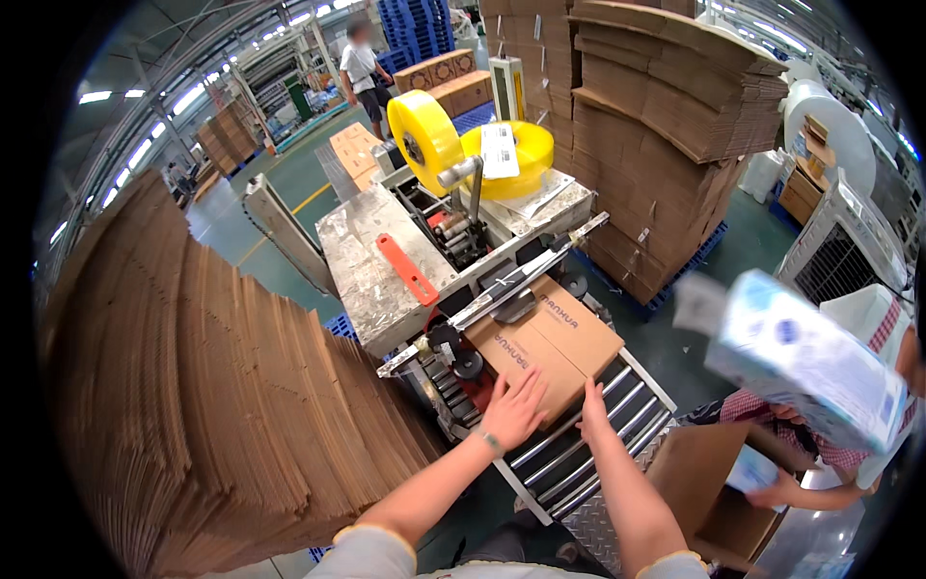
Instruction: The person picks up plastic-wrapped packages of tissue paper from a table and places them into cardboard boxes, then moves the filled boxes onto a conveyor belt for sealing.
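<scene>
A person's two bare forearms rise from the lower edge and reach forward over the roller conveyor [617,396] of a carton-sealing machine [463,241]. The left hand [513,410] lies palm down, fingers spread wide and flat, on the near end of a closed cardboard box [550,343]; it grips nothing, only presses on the top flaps. A band shows at its wrist. The right hand [592,398] stands more on edge at the box's near right corner, fingers straight and held together, touching the cardboard without closing round it. Both arms are nearly straight, elbows low, the sleeves of a pale shirt just in view.

The box sits on the rollers, its far end under the machine's taping head [511,289]. Above, two rolls of yellow tape [424,130] are mounted on the machine, and an orange strip [407,270] lies on its worn metal top.

A tall stack of flattened cartons [183,405] fills the left, with more piled on a pallet at the far right. At the right edge another person in a checked shirt lifts a white and blue wrapped pack [805,362], blurred, over an open brown carton [714,492]. A further person stands far back on the green floor.
</scene>
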Action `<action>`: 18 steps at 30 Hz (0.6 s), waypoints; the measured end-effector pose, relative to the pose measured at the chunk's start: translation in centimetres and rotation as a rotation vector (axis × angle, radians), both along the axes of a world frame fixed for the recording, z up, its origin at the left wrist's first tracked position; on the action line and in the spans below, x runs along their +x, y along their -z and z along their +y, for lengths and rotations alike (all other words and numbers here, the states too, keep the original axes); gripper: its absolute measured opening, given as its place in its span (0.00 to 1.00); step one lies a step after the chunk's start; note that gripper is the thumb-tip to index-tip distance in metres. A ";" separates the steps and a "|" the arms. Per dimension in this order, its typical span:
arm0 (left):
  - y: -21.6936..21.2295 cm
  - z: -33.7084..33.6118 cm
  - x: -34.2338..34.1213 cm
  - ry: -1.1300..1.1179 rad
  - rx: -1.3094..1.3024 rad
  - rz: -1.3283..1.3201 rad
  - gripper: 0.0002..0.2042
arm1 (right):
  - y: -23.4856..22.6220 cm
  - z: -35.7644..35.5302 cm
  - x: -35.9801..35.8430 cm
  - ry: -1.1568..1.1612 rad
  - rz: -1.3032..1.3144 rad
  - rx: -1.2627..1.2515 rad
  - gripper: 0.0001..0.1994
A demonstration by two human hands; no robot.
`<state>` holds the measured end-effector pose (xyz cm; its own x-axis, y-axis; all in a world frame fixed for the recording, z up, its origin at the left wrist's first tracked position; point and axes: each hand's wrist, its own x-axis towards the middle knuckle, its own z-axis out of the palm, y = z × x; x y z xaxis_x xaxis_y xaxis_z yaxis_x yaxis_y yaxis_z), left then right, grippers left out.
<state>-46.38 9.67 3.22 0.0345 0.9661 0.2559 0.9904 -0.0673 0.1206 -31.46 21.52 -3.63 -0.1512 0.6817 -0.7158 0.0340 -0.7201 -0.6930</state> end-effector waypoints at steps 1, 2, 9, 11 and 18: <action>-1.6 -2.7 0.7 -0.002 -0.009 -0.061 0.24 | 1.6 -0.5 1.5 -0.039 0.044 0.060 0.42; -2.3 -4.9 1.1 -0.002 0.035 -0.091 0.22 | 4.9 -1.6 3.7 -0.067 0.085 0.123 0.45; -19.3 -23.1 0.7 -0.281 0.311 0.149 0.19 | 4.2 -24.0 16.3 -0.835 0.249 -0.017 0.14; -27.0 -25.3 2.0 -0.294 0.442 0.352 0.18 | 3.4 -24.7 20.4 -0.920 0.266 -0.082 0.15; -48.7 -30.3 1.8 -0.522 0.688 0.879 0.20 | -1.2 -24.2 32.1 -0.632 0.101 -0.140 0.17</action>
